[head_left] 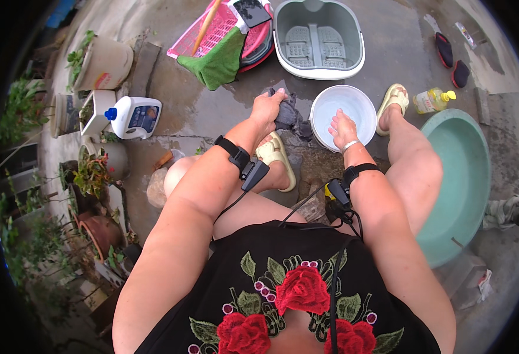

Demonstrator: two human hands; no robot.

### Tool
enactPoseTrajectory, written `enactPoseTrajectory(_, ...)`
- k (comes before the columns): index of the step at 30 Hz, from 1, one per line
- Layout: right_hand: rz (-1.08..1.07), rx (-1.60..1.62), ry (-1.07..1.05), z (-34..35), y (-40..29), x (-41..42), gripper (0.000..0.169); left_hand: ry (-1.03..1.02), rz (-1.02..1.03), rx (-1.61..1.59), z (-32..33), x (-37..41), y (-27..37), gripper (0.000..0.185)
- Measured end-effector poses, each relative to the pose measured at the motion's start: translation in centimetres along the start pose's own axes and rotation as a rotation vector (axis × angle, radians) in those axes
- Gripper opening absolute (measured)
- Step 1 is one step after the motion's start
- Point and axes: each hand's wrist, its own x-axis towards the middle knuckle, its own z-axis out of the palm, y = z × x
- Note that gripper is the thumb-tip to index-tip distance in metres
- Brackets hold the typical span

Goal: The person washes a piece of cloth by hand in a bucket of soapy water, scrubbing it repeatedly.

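My left hand [266, 108] grips a dark grey wet cloth [288, 115], part of which hangs down toward the wet ground beside the bucket. Over the near part of a white plastic bucket [325, 99] is my right hand [344, 129], holding nothing, its fingers extended. Pale, watery-looking liquid appears inside the bucket. A strap with a small black device sits on each forearm. My feet, in pale yellow sandals [273, 152], rest on either side of the bucket.
Ahead are a grey footbath tub [355, 40], a pink basket [228, 24] with a green cloth [217, 59] and a phone [251, 12]. A white detergent jug [136, 117] and potted plants line the left. A yellow-capped bottle [431, 101], dark slippers [444, 49] and a green basin [458, 177] are right.
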Motion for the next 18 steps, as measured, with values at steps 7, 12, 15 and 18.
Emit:
enactPoseTrajectory(7, 0.106, -0.064, 0.373, -4.1, 3.6, 6.8, 0.059, 0.105, 0.005, 0.046, 1.3, -1.2, -0.7, 0.032)
enactPoseTrajectory(12, 0.126, 0.085, 0.271, -4.3, 3.7, 8.8, 0.050, 0.149, 0.026, 0.095, -0.3, 0.7, -1.0, 0.032)
enactPoseTrajectory(15, 0.245, 0.493, -0.261, -2.1, 1.8, 6.4, 0.042, 0.136, -0.018, 0.070, -1.0, 1.5, -1.1, 0.032)
enactPoseTrajectory(18, 0.283, 0.236, -0.859, 1.8, -1.5, 1.2, 0.041, 0.101, -0.142, -0.006, -1.0, 1.9, -1.4, 0.032)
